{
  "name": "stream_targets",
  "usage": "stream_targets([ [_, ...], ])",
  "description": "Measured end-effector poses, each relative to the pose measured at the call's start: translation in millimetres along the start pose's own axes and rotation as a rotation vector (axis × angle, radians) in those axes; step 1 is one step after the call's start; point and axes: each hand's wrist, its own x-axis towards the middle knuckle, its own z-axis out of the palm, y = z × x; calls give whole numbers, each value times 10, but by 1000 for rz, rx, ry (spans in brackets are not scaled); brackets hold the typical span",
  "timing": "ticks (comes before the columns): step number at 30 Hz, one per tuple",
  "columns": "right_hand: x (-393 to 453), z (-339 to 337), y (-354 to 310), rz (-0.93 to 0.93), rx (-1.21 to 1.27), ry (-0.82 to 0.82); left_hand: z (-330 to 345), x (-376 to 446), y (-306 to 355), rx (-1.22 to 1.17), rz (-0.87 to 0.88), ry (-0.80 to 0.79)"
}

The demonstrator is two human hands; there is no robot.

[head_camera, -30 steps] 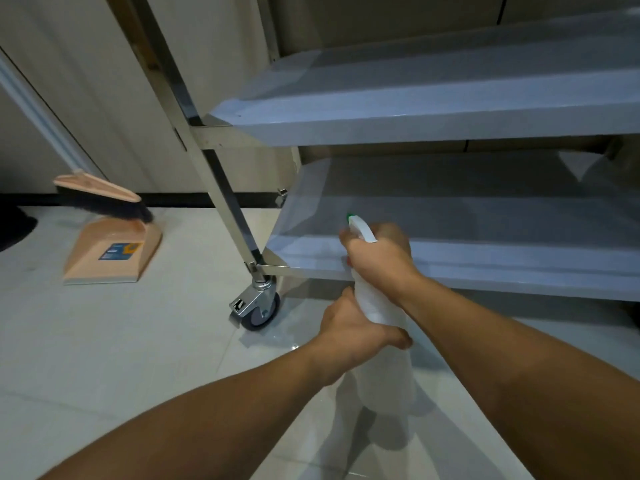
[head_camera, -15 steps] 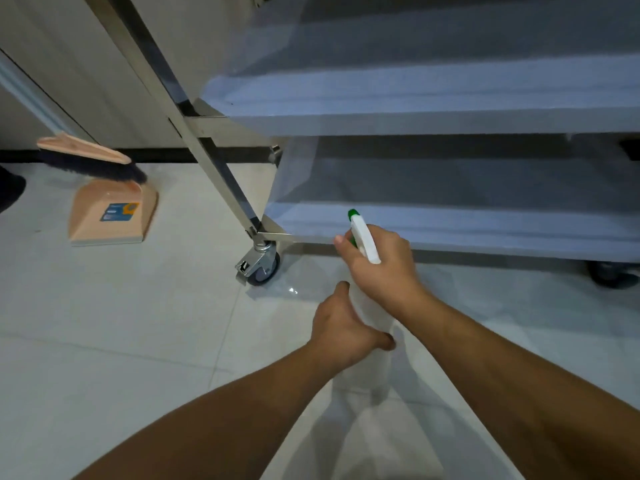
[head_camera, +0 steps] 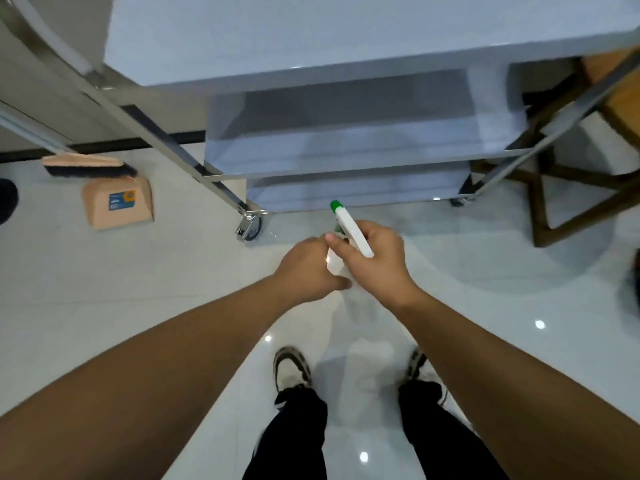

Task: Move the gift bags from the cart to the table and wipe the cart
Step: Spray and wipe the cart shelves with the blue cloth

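- White plastic, the spray bottle (head_camera: 353, 237) sits in our right hand (head_camera: 375, 261), whose fingers curl round its neck at the middle of the frame; the green nozzle tip points up toward the cart.
- Our left hand (head_camera: 308, 268) meets the bottle's pale body from the left, thumb lying across it; whether the fingers wrap it fully we cannot tell.
- Just above the hands, the cart (head_camera: 346, 157) fills the upper centre, its three grey shelves stepped one behind another, all bare of gift bags.
- A caster wheel (head_camera: 249, 228) stands at the cart's lower-left corner, on the glossy white floor (head_camera: 138, 289).
- At the left of the frame a peach dustpan (head_camera: 117, 204) lies with a brush (head_camera: 86, 164) just above it.
- A wooden stool (head_camera: 581, 174) stands at the upper right, beside the cart.
- Our shoes (head_camera: 291, 370) show at the bottom centre.
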Motion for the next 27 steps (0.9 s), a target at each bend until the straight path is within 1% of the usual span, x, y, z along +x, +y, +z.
stream_targets([
  [4, -616, -693, -620, 27, 19, 112, -557, -487, 763, 161, 32, -10],
  [10, -1383, -1979, -1232, 37, 30, 378, -1261, -993, 2166, 360, 232, 20],
  [13, -1572, -2621, -1441, 9, 44, 439, -1454, -1166, 2990, 402, 311, 59],
  [17, -1656, -3449, -1613, -68, 22, 572, -1338, -1325, 4048, 333, 444, 144],
  [21, -1664, -4210, -1670, -109, -53, 653, -1016, -1299, 4724, 362, 505, 117],
  [23, -1609, -4562, -1674, -123, -90, 667, -906, -1205, 4969, 358, 503, 107],
  [27, -1405, -5142, -1706, -125, -200, 622, -747, -945, 5343, 347, 488, 86],
])
